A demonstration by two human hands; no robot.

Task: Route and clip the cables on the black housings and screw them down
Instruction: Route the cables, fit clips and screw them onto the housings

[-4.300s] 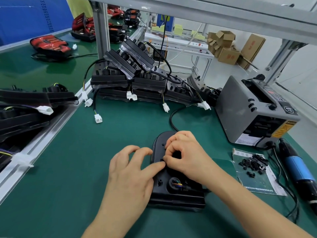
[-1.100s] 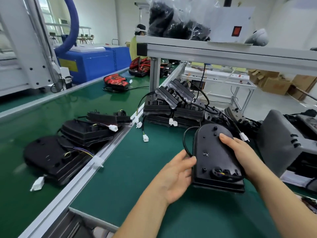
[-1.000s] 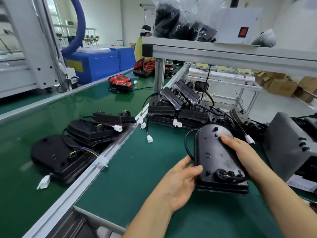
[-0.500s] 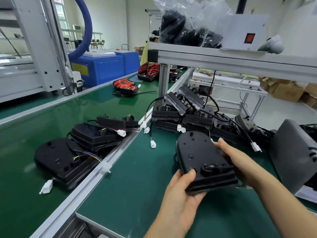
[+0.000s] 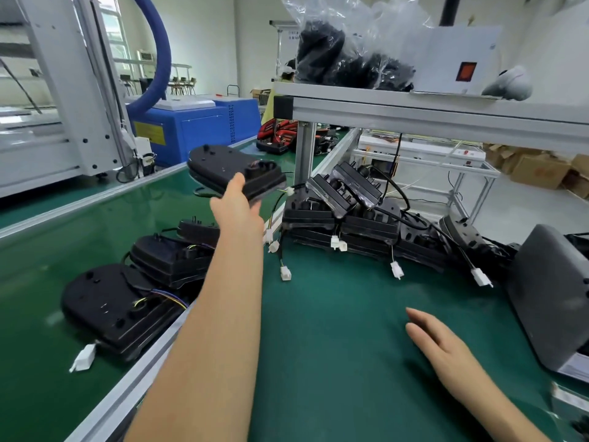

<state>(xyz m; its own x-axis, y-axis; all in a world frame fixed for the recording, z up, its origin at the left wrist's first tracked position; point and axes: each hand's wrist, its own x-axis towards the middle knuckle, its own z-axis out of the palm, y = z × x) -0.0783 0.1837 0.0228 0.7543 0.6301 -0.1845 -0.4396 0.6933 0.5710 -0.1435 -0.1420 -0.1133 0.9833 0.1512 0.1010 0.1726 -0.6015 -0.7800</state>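
My left hand [image 5: 237, 207] is stretched far forward and grips a black housing [image 5: 229, 170] by its near edge, holding it in the air above the green conveyor belt [image 5: 47, 250]. A short cable hangs under the housing. My right hand [image 5: 436, 342] hovers low over the green bench mat [image 5: 334, 314] with straight fingers and holds nothing. Three black housings [image 5: 121, 307] with coloured wires and a white connector [image 5: 83, 362] lie on the belt under my left arm.
A pile of black housings [image 5: 350, 212] with cables and white plugs sits at the back of the bench under a metal shelf [image 5: 430, 113]. A grey machine [image 5: 548, 298] stands at the right. An aluminium rail [image 5: 153, 355] separates bench and belt.
My right hand has let go of the housing and dropped toward the mat. My left hand has carried the housing up, forward and left, out over the belt.
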